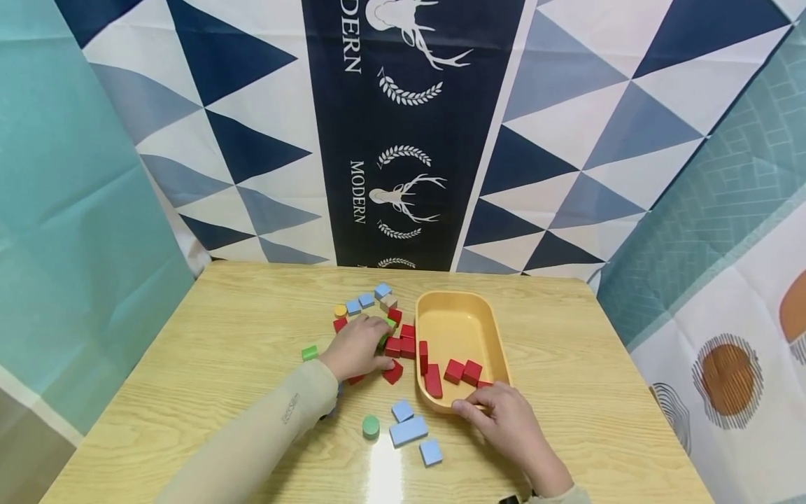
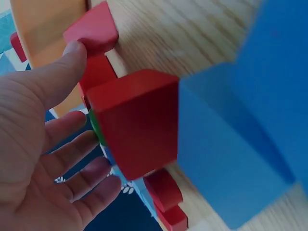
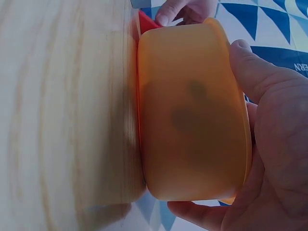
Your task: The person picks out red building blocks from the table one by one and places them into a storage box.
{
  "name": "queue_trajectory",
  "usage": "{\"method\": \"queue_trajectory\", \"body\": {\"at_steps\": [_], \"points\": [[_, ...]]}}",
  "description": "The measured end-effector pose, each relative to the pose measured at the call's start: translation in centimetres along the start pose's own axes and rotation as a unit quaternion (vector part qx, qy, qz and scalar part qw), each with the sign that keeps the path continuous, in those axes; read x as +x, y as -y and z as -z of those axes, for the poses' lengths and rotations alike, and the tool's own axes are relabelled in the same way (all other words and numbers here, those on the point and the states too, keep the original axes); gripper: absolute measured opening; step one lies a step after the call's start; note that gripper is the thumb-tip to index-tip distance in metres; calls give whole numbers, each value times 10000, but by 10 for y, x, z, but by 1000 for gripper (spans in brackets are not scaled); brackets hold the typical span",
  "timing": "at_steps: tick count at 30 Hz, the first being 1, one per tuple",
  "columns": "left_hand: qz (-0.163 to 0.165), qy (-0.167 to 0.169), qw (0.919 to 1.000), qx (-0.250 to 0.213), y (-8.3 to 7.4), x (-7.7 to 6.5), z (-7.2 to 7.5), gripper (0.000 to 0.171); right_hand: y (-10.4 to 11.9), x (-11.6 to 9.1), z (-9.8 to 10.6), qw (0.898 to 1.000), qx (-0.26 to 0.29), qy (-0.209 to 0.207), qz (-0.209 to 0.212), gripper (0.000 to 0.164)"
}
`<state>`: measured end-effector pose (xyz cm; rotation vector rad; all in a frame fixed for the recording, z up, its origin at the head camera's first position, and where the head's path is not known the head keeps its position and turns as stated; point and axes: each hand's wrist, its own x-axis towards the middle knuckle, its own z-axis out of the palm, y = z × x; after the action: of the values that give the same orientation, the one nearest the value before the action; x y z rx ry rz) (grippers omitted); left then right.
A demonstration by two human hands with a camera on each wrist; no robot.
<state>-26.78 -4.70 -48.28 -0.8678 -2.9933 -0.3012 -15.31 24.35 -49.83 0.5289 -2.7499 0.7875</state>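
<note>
My left hand (image 1: 357,346) reaches into a cluster of wooden blocks just left of a yellow plastic box (image 1: 455,323). Its fingers lie beside a green block (image 1: 390,324), partly covering it. In the left wrist view the thumb touches a red block (image 2: 94,30), while the other fingers are spread and relaxed. My right hand (image 1: 506,425) grips the box by its near right corner, thumb at the rim. Inside the box lie several red blocks (image 1: 454,372). More red blocks (image 1: 408,348) sit against the box's left side.
Nearer me are a green cylinder (image 1: 371,427) and light blue blocks (image 1: 408,431). Beyond the left hand stand more blue blocks (image 1: 366,300), a tan block (image 1: 388,302) and a yellow-orange round piece (image 1: 341,310). A small green block (image 1: 310,353) lies to the left. Patterned cloth hangs behind the table (image 1: 567,350).
</note>
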Motion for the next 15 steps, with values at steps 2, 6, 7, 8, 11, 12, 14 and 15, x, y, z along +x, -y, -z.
{"method": "queue_trajectory", "body": {"at_steps": [2,6,7,8,11,12,14,15], "points": [[-89,-16,9997,211,-2,2,-1,61,-1,0,-1,10000,0,-27,40,21],[-175,-24,9983,558,-5,7,-5,52,-2,0,-3,10000,1,-41,73,20],[-179,-31,9979,617,-6,7,-6,50,-2,0,-3,10000,6,-36,66,20],[-184,-45,9975,682,-6,8,-6,48,-2,0,-4,10000,12,-24,56,21],[-119,-291,9967,752,-6,7,-5,45,-1,-1,-4,10000,40,32,4,22],[-73,-457,9962,744,-7,8,-3,45,-2,-1,-4,10000,33,45,-17,23],[58,-848,9947,578,-11,8,7,47,-2,-1,-3,10000,9,54,-65,23],[91,-1045,9936,431,-15,9,13,47,-3,-1,-2,10000,-12,40,-65,23]]}}
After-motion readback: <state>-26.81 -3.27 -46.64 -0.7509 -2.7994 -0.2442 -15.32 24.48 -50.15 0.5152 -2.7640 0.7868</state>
